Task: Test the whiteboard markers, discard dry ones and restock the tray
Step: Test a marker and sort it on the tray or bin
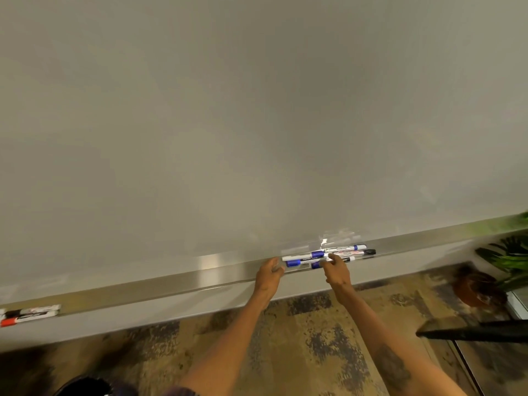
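Blue-capped and black markers lie heaped on the whiteboard's tray, long axes running along it. Over their middle the right hand pinches one barrel in its fingers; the left hand curls at the heap's left end, grip unclear.

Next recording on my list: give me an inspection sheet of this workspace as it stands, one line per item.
Surface: whiteboard has no writing, only faint smears; a metal tray runs along its lower edge.
Job's things: marker cluster with blue and black caps lies on the tray; more markers, one red-capped, lie at the tray's far left.
Clutter: nothing seen.
Hands: left hand is curled at the tray's front edge beside the cluster; right hand has its fingers on the cluster; both grips are unclear.
Cables: nothing seen.
Surroundings: patterned carpet; potted plant at right; dark object at lower right.
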